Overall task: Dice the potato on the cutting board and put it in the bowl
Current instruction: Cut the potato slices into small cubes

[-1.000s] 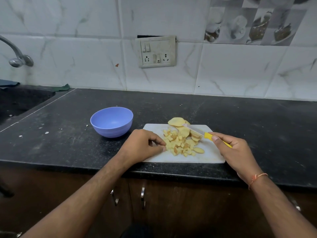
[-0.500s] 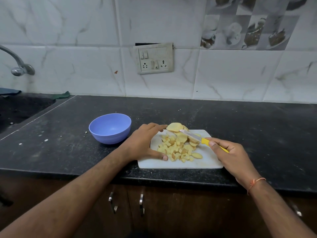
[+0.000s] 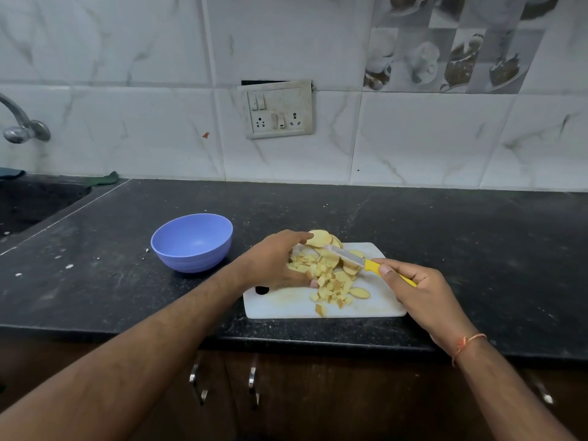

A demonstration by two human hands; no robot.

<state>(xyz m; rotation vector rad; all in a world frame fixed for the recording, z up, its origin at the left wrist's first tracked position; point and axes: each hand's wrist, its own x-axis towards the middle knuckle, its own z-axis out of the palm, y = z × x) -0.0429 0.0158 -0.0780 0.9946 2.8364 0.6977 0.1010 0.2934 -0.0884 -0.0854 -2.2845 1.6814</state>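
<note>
Left hand (image 3: pixel 273 261) reaching over the left part of the white rectangular plastic cutting board (image 3: pixel 286 305), palm turned toward the heap, fingers (image 3: pixel 294 238) curved and spread wide around the pile of pale yellow diced potato pieces (image 3: pixel 327 280); index tip touching the uncut potato slices (image 3: pixel 319 238) at the board's far edge; thumb low along the near side of the dice; forearm coming in from lower left. Right hand (image 3: pixel 416 291) at the board's right edge, fingers wrapped tight on the yellow handle of the small knife (image 3: pixel 359 261); blade lying flat, pointing left over the slices; orange thread on that wrist. Empty light-blue round plastic bowl (image 3: pixel 192 241) standing on the black speckled stone surface (image 3: pixel 461 249), just left of the board, near the left hand but apart from it; potato all on the board.
</note>
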